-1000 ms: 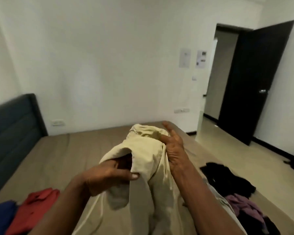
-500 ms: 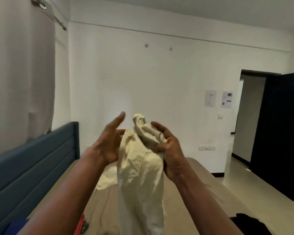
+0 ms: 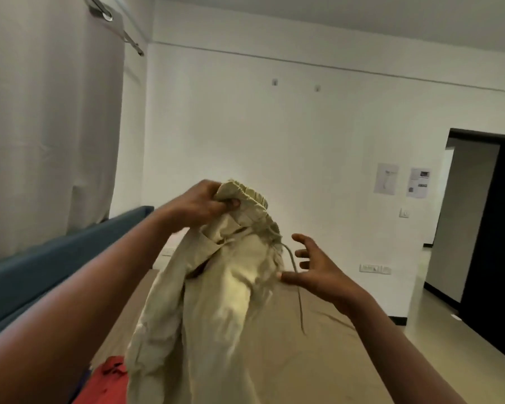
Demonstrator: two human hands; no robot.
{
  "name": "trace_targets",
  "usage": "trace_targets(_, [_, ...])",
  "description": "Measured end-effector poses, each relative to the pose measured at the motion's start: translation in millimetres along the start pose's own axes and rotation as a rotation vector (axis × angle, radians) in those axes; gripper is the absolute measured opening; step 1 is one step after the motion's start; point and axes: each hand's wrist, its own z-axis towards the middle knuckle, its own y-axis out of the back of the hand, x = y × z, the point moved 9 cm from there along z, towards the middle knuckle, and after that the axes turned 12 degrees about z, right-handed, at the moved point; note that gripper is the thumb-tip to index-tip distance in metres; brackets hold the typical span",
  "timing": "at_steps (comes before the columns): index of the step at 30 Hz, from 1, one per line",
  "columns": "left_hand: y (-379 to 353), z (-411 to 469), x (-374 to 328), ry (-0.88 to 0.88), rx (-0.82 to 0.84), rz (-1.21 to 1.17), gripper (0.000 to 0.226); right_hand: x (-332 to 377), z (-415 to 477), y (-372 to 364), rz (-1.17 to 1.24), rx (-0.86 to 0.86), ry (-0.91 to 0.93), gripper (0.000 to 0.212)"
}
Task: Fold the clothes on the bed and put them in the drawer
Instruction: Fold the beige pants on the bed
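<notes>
left hand [image 3: 204,204] now round top of beige trousers [image 3: 216,301], right hand [image 3: 318,269] loose beside

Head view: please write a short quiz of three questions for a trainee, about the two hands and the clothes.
1. True or false: the right hand grips the trousers.
2. Which part of the trousers does the left hand hold? A) a leg hem B) the waistband C) the drawstring
3. Fill in: the garment at lower left on the bed is ___ in colour.
Key: 1 false, the right hand is open beside them; 2 B; 3 red.
</notes>
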Motion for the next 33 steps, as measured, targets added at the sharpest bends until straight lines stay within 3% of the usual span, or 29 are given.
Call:
trace_targets(2, [20.3,13.3,-27.9,-0.093,-0.103,0.383,0.012,-17.7,11.7,0.4,-0.085,0.038,-0.012,0.115])
trace_targets(5, [9.7,23.6,-43.8,-0.14,-0.018,0.34,0.02,-30.5,24.4,-0.2,-0.114,0.039,0.015,0.12])
trace_targets(6, [3.3,25.5,-45.6,-0.138,-0.009,0.284,0.023,-32.8,29.5,-2.3,-0.033,0.07,0.011,0.112])
trace_targets(10, [8.4,32.3,-47.0,-0.124,-0.192,0.067,0.021,-28.6,35.9,-18.7,0.239,0.3,0.001,0.045])
trace_targets(12, [28.0,33.5,-46.8,-0.096,-0.335,0.052,0.033,-21.8,38.3,-20.4,0.28,0.364,0.043,0.04])
trace_targets(14, [52.2,27.0,-50.3,-0.09,-0.502,0.167,0.062,-8.1,44.1,-15.6,0.293,0.341,0.139,0.048])
trace_targets(17, [64.0,11.3,-72.0,-0.294,-0.55,0.694,0.086,23.5,48.0,1.1,0.011,0.085,0.463,0.059])
trace_targets(19, [63.7,-0.7,-70.3,-0.469,-0.45,1.051,0.066,55.7,35.2,9.4,-0.304,-0.107,0.826,0.042])
trace_targets(21, [76.0,-15.9,-59.7,-0.582,-0.385,1.208,0.033,79.2,21.5,8.3,-0.579,-0.13,1.142,0.033])
trace_targets(24, [90.1,-33.1,-39.0,-0.669,-0.246,1.385,0.044,96.4,25.6,15.9,-0.75,-0.039,1.308,0.044])
trace_targets(29, [102.9,-58.9,-51.6,-0.697,-0.316,1.385,0.058,136.9,28.3,19.7,-0.946,0.051,1.471,0.044])
trace_targets(31, [116.7,-59.2,-59.2,-0.568,-0.346,1.222,0.06,151.2,29.6,22.6,-0.992,0.024,1.475,0.046])
trace_targets(33, [134.7,-55.9,-59.4,-0.383,-0.355,1.059,0.065,170.7,31.2,33.5,-0.985,-0.115,1.446,0.049])
